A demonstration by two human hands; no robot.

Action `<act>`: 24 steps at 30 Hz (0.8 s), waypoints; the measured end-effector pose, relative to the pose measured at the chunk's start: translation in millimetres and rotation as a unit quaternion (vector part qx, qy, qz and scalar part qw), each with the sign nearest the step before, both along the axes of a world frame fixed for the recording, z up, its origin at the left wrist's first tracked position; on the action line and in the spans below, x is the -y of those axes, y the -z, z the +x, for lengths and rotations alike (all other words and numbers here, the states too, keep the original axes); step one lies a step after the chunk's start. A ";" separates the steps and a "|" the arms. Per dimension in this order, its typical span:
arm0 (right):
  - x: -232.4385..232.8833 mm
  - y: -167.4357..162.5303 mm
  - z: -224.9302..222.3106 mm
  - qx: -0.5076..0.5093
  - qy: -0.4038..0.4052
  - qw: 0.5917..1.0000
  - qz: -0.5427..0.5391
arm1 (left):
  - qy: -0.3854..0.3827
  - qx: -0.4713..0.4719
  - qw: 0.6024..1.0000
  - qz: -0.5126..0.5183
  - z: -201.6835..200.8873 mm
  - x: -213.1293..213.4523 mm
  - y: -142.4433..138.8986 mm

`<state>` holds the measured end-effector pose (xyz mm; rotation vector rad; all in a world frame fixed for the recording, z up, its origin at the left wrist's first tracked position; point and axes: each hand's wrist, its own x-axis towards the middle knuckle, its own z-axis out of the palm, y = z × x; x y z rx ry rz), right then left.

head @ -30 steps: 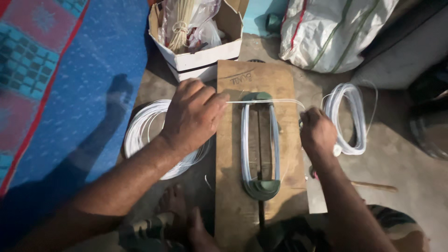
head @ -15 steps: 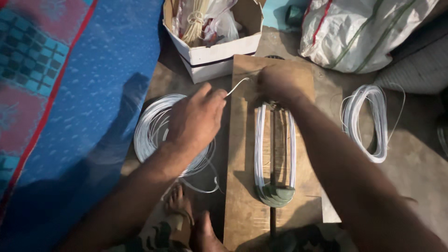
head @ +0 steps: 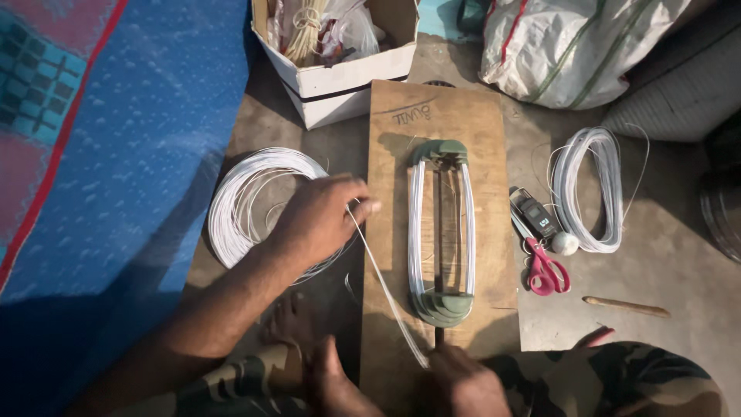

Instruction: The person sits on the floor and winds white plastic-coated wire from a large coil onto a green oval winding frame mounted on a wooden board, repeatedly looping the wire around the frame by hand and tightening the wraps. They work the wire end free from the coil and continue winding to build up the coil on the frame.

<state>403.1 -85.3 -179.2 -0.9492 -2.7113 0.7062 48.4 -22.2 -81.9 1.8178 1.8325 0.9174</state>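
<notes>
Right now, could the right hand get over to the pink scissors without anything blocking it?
Probably yes. The right hand sits at the near end of the wooden board, pinching the white wire. The pink scissors lie in the open just to its right, with nothing between them, though the hand would have to release the wire.

White cord [head: 386,289]: thin, taut, runs diagonally from left hand [head: 320,220] down to right hand [head: 455,378] at bottom edge, crossing wooden board [head: 494,154]. Same cord wound lengthwise in many loops on green winding frame [head: 441,232], lying flat mid-board. Supply coil [head: 239,201]: big loose white ring, flat on floor, just left of board, partly under left hand.
</notes>
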 end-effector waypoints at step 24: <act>-321.2 -20.0 -70.4 0.015 0.192 0.968 0.158 | 0.084 0.647 0.752 0.095 -61.1 31.1 -67.3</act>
